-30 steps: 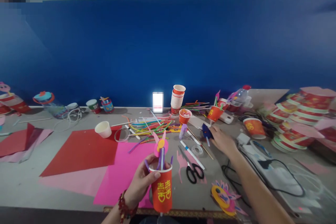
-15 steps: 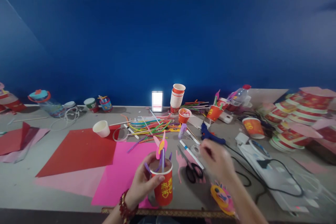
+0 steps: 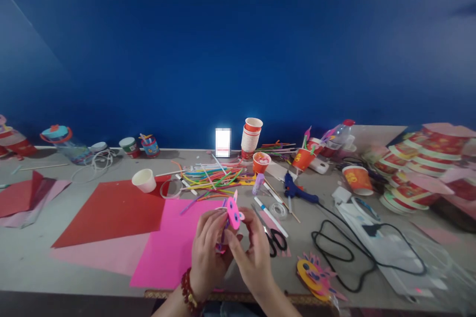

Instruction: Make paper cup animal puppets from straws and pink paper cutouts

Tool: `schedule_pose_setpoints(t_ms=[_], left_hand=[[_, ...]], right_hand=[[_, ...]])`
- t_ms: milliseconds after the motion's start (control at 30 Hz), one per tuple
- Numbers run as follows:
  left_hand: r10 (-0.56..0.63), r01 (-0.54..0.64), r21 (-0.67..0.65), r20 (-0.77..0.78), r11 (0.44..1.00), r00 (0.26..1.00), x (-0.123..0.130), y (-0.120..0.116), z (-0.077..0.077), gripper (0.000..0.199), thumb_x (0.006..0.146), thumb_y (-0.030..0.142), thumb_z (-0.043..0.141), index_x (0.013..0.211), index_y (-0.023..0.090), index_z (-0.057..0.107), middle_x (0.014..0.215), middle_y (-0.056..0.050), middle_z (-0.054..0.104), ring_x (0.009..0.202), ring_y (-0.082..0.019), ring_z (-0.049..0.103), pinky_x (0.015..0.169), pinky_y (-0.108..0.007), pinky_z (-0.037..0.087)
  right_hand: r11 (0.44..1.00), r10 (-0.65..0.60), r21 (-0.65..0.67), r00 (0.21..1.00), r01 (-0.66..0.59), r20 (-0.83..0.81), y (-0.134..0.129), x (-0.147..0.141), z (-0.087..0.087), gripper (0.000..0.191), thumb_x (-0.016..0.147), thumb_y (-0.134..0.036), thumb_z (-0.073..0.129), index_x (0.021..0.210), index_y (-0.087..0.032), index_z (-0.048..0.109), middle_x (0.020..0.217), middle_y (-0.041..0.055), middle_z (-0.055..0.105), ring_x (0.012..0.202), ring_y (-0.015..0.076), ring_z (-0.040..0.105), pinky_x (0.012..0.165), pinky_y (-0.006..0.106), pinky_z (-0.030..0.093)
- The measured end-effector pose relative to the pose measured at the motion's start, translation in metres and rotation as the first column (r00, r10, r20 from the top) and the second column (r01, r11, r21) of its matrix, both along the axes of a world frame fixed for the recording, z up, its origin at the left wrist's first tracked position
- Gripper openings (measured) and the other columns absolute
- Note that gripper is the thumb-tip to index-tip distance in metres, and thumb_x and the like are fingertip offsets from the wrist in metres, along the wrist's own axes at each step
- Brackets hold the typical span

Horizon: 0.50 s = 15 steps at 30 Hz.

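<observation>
A red paper cup, mostly hidden behind my fingers, is wrapped by my left hand [image 3: 211, 242], which has a red bead bracelet at its wrist. A pink paper face [image 3: 233, 213] with ears and eyes stands up at the cup's top, with purple strips beside it. My right hand [image 3: 253, 252] closes around the right side of the pink face and cup, its thumb and fingers against them. Just right of my hands lie black-handled scissors [image 3: 277, 242], partly covered, and a white-blue marker [image 3: 270, 216].
Bright pink paper [image 3: 167, 247] and red paper [image 3: 111, 210] lie left. Coloured sticks [image 3: 211, 178] and a cup stack [image 3: 251, 138] are behind. A blue glue gun [image 3: 297, 190] with black cable, a pink-yellow paper piece [image 3: 314, 277] and a power strip [image 3: 383, 252] are right.
My right hand has moved left from near the glue gun to the cup. The cup has turned in my left hand, and the pink face now shows its front.
</observation>
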<state>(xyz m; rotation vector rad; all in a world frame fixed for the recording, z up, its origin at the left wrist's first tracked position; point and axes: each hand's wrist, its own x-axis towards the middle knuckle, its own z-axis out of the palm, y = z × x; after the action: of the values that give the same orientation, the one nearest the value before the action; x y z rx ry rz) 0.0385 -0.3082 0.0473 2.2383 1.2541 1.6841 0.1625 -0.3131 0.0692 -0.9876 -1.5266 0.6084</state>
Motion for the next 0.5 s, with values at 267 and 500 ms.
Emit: schedule_pose_setpoints(t_ms=[267, 500], left_hand=[[-0.154, 0.157, 0.058, -0.056, 0.986, 0.987, -0.005, -0.009, -0.005, 0.068, 0.079, 0.016, 0.059, 0.144, 0.017, 0.037, 0.135, -0.019, 0.053, 0.126, -0.035, 0.050, 0.100, -0.058, 0.045], [-0.233, 0.223, 0.070, 0.207, 0.972, 0.950, -0.012, -0.012, -0.019, 0.061, 0.085, 0.028, 0.063, 0.142, 0.025, 0.042, 0.139, -0.014, 0.048, 0.129, -0.035, 0.048, 0.106, -0.057, 0.039]], right_hand=[[0.995, -0.026, 0.099, 0.999, 0.029, -0.037, 0.000, 0.007, -0.003, 0.023, 0.092, -0.019, 0.053, 0.113, -0.026, 0.059, 0.106, 0.0080, 0.064, 0.097, 0.0250, 0.062, 0.086, 0.040, 0.052], [0.993, 0.097, 0.085, 0.962, -0.078, -0.256, 0.004, 0.018, -0.006, 0.013, 0.092, -0.021, 0.058, 0.103, -0.025, 0.064, 0.104, 0.0085, 0.067, 0.097, 0.0254, 0.065, 0.085, 0.041, 0.055]])
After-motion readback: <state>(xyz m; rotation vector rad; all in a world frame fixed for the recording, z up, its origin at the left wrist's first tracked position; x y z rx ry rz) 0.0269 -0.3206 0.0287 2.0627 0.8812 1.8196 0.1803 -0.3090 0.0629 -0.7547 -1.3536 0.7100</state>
